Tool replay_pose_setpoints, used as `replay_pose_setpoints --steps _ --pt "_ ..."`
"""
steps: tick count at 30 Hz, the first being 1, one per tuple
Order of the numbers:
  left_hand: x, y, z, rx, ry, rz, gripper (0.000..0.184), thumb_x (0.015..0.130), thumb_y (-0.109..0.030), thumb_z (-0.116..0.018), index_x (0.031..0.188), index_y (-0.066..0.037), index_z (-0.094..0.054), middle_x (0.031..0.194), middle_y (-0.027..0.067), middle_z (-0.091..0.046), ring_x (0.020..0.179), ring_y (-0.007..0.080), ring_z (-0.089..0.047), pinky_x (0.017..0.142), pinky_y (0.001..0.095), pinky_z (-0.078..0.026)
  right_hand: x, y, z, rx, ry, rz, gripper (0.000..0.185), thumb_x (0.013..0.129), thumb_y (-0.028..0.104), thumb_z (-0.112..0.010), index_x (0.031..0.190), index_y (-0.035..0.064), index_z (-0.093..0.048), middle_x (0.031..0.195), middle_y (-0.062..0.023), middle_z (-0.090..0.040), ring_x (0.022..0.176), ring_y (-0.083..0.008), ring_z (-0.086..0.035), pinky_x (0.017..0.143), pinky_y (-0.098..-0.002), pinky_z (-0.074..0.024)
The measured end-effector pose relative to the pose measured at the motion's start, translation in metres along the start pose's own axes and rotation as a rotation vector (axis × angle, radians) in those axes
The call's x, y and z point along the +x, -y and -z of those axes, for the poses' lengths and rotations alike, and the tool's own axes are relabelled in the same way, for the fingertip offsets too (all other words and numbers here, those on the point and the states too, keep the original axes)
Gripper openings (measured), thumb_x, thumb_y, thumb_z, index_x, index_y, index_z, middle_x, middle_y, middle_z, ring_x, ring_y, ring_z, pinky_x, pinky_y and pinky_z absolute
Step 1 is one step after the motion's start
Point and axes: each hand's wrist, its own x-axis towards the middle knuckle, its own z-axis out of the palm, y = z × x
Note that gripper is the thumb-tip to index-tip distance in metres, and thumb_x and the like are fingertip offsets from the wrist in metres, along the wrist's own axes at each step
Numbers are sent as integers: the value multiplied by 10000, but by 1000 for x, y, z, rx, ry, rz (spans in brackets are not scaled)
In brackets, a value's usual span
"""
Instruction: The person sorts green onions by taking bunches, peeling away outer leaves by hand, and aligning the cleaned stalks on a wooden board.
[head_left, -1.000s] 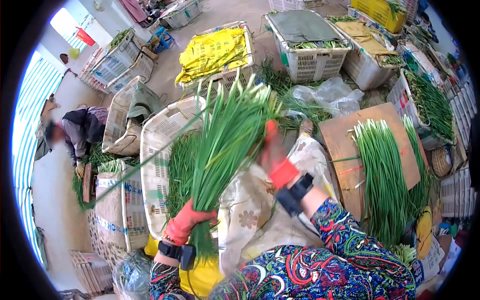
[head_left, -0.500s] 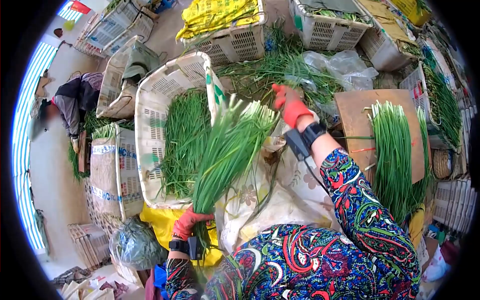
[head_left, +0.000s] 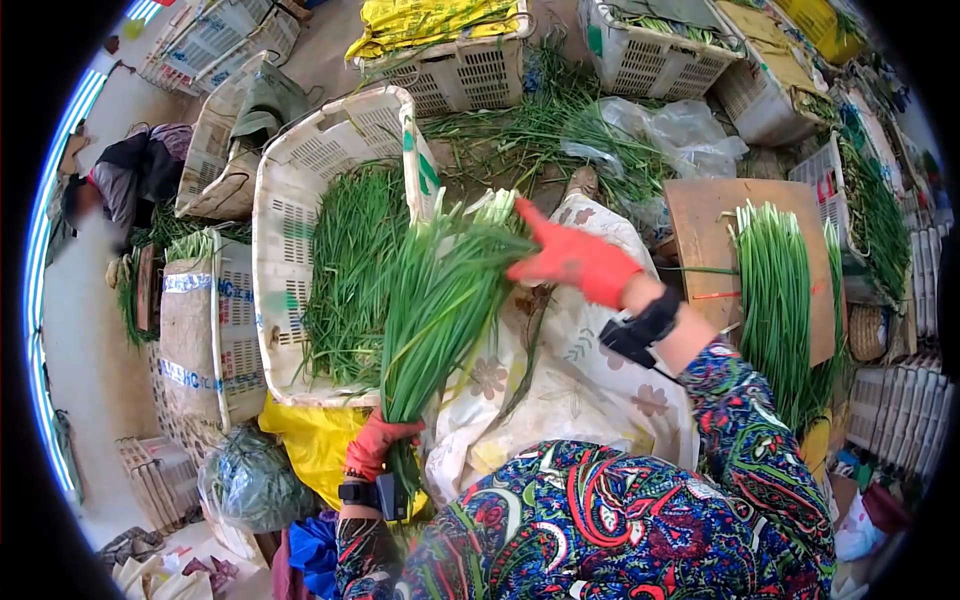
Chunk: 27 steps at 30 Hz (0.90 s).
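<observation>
My left hand (head_left: 382, 445), in a red glove, is closed around the lower leafy part of a bunch of long green stalks (head_left: 435, 320). The bunch leans up and to the right, its pale ends at the top. My right hand (head_left: 578, 262), also gloved in red, is at the bunch's upper right edge with fingers spread; some leaves there are blurred. Left of the bunch, a white crate (head_left: 285, 330) holds more green stalks (head_left: 350, 260). On a brown board (head_left: 700, 235) at the right lies another bunch with pale ends (head_left: 775, 300).
A floral cloth (head_left: 570, 370) covers my lap. Loose greens (head_left: 500, 140) and clear plastic (head_left: 690, 140) lie on the floor ahead. Several crates stand beyond, one under a yellow sack (head_left: 430, 22). At the left, another person (head_left: 135, 180) bends over greens.
My right hand was raised clear of the bunch and is now down at its upper right edge. My left hand keeps its hold on the bunch. The view has tilted downward.
</observation>
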Motion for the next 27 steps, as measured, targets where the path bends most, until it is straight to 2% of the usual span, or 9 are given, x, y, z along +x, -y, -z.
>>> replay_pose_setpoints --steps 3,6,7,9,12,19,23,25,27 --pt "-4 1 -3 26 -30 -13 302 657 -21 -702 926 -16 -565 778 61 -606 588 157 -577 565 263 -474 9 3 -29 -157 -17 -154 600 703 312 -594 1164 -28 -415 968 -224 -586 872 -352 -571 766 -389 -445" --pt "1 8 5 52 -33 3 309 648 -21 -705 923 -16 -564 776 63 -605 594 162 -580 563 268 -473 14 -10 -47 -267 -81 -70 225 728 210 -487 841 16 -491 804 -217 -588 814 -388 -558 708 -428 -450" --pt "-1 3 2 57 -9 -6 312 645 -20 -703 924 -14 -563 772 64 -604 597 165 -581 562 269 -472 19 -24 -51 -457 -74 89 196 736 192 -488 851 35 -511 790 -185 -599 771 -365 -579 650 -427 -461" --pt "4 7 4 77 24 -4 307 648 -20 -699 923 -13 -562 769 64 -603 596 167 -580 557 269 -469 22 -33 -49 -563 -35 -35 139 751 175 -486 832 68 -526 764 -145 -610 716 -334 -600 582 -419 -469" --pt "2 2 -2 118 26 -64 215 654 -58 -690 836 -20 -582 709 52 -594 563 150 -561 531 270 -457 25 -35 -33 -668 -102 124 106 764 171 -487 816 91 -532 739 -108 -617 682 -308 -613 538 -408 -471" --pt "1 -1 -2 13 40 -36 279 653 -41 -694 898 -14 -564 759 67 -604 574 163 -570 548 265 -462 49 5 45 -823 9 288 154 733 180 -533 869 111 -514 780 -93 -618 716 -306 -609 573 -385 -479" --pt "11 1 -1 -22 78 -7 257 646 -45 -694 871 -8 -574 738 65 -602 560 160 -566 538 262 -459 63 9 82 -913 -52 469 142 760 183 -504 883 112 -505 794 -103 -613 729 -312 -605 593 -390 -485" --pt "13 4 9 -20 81 63 246 641 -48 -697 853 -4 -579 725 64 -601 554 159 -565 532 260 -456 89 -5 132 -1141 -186 200 190 729 165 -540 910 127 -492 836 -64 -592 728 -298 -597 578 -395 -484" --pt "12 6 9 -46 80 23 203 637 -43 -692 809 3 -596 699 66 -602 548 160 -565 527 263 -453 97 -36 202 -1158 -301 396 233 742 141 -532 972 129 -493 869 -80 -599 750 -300 -598 588 -388 -489"
